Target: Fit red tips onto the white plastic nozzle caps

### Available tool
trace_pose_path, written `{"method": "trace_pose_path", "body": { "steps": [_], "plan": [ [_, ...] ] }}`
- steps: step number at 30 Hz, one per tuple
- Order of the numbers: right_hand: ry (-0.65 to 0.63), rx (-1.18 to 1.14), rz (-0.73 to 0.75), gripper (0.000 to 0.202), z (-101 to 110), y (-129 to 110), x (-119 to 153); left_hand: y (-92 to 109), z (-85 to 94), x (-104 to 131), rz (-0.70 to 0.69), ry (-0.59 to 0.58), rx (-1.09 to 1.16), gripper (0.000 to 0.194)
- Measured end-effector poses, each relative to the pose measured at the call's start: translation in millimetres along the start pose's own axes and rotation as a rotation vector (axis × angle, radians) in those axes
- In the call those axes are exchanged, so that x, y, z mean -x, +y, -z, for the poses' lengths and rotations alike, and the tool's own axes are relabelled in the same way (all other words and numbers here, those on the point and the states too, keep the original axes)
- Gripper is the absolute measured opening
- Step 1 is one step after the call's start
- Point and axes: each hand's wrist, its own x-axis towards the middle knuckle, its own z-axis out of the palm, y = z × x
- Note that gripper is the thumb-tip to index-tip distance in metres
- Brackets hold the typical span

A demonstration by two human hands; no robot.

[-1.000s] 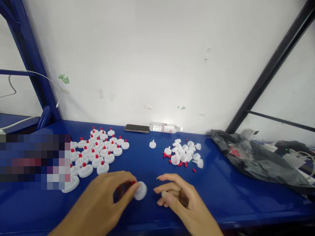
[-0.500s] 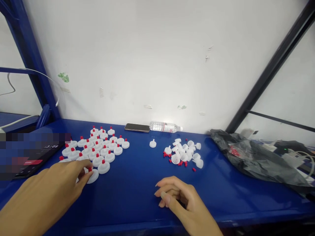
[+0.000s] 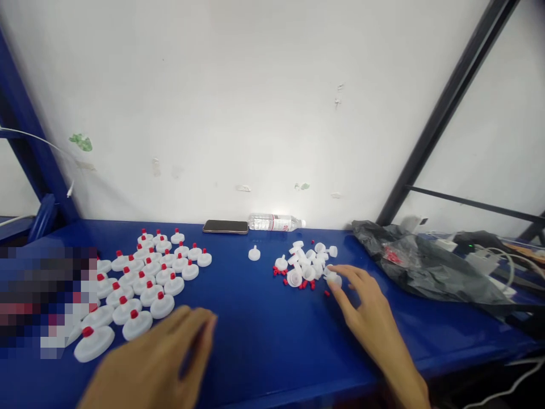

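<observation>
My left hand [image 3: 166,352], blurred by motion, hovers over the front of the table, right of the rows of white nozzle caps with red tips [image 3: 137,325]. Its fingers are loosely curled, with a gap beside the thumb and nothing visible in them. At the right edge of the loose pile, my right hand [image 3: 361,298] has thumb and fingers spread about a white nozzle cap [image 3: 335,279] without a red tip. Other bare white caps [image 3: 294,277] lie jumbled there among small red tips [image 3: 304,284]. One bare cap [image 3: 254,254] stands alone, nozzle up.
A phone [image 3: 225,226] and a clear plastic bottle [image 3: 275,222] lie along the wall. On the right is a dark plastic bag [image 3: 426,272], with a small packet of red pieces [image 3: 392,255] on it. The blue table [image 3: 255,335] has metal frame posts at both sides.
My left hand has let go of a red-tipped cap at the rows and moved right. My right hand has gone forward and right to the loose pile. The view has turned slightly right.
</observation>
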Motion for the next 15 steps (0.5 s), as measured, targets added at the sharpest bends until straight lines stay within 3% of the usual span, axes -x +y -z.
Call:
{"method": "trace_pose_path", "body": {
  "steps": [1, 5, 7, 10, 13, 15],
  "plan": [
    [-0.015, 0.042, -0.001, 0.033, 1.1, 9.2, -2.3, 19.6, -7.5, -2.8, -0.099, -0.073, 0.009, 0.027],
    [-0.066, 0.082, -0.005, 0.034, 0.8, 27.7, -4.2, 95.9, -32.3, -30.4, -0.248, -0.477, 0.069, 0.029],
    [-0.090, 0.074, -0.007, 0.032, -0.8, 29.3, -4.0, 124.5, -43.6, -49.1, -0.299, -0.582, 0.053, 0.029],
    [-0.104, 0.060, -0.025, 0.031, -1.6, 29.0, -3.9, 150.5, -62.6, -74.1, -0.386, -0.562, 0.026, 0.036],
    [-0.100, 0.050, -0.066, 0.031, 0.5, 28.1, -3.2, 161.6, -81.0, -91.4, -0.460, -0.534, -0.021, 0.052],
    [-0.098, 0.047, -0.103, 0.029, 2.4, 27.4, -2.4, 165.0, -90.4, -98.6, -0.501, -0.541, -0.036, 0.051]
  ]
}}
